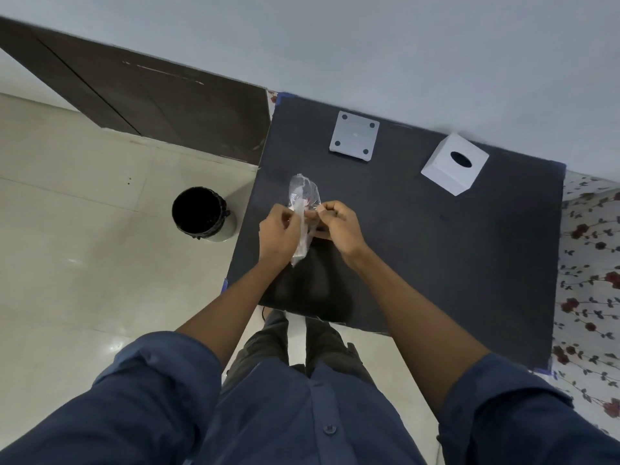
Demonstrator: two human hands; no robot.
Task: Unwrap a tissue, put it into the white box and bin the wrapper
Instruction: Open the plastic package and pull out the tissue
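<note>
A black-lined bin (201,211) waits on the floor at left of the frame, with no wrapper visible inside. At centre, above the dark table (453,263), a person's left hand (280,234) and right hand (337,223) pinch fingers closed on a clear plastic wrapper (303,193), the tissue apparently still inside. At upper right stand a grey square plate (354,135) and the white box (454,163), so unwrapping, boxing and binning all seem to remain.

A dark table (436,263) stands against a pale grey wall (369,38); glossy cream tile floor (84,246); dark wooden door (161,105).
</note>
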